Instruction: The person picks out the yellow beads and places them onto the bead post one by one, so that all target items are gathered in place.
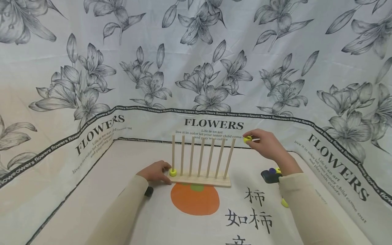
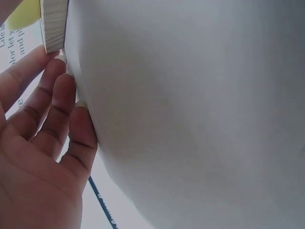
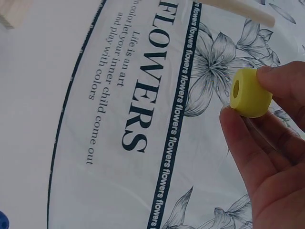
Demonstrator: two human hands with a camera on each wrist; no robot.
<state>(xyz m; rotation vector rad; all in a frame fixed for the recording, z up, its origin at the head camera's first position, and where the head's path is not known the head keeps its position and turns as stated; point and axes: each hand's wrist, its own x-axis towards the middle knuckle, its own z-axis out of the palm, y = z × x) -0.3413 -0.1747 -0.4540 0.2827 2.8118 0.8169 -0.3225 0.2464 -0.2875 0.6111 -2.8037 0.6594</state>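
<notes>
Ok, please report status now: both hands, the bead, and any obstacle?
Left hand steadies the wooden peg rack at its end. Right hand pinches a yellow bead near the rightmost peg, not yet on. Nothing blocks the pegs.

In the head view, the right sleeve (image 1: 306, 200) hid part of the yellow bead (image 1: 284, 202) and the dark pile (image 1: 271, 175) at lower right. The left wrist view cut off the rack (image 2: 53, 24) at upper left.

A staged recording booth is indicated, probably indoors: a flower-printed cloth (image 1: 196, 68) (lettered "FLOWERS") is hung as backdrop and spread over the table (image 1: 122, 204); the room beyond is hidden.
</notes>
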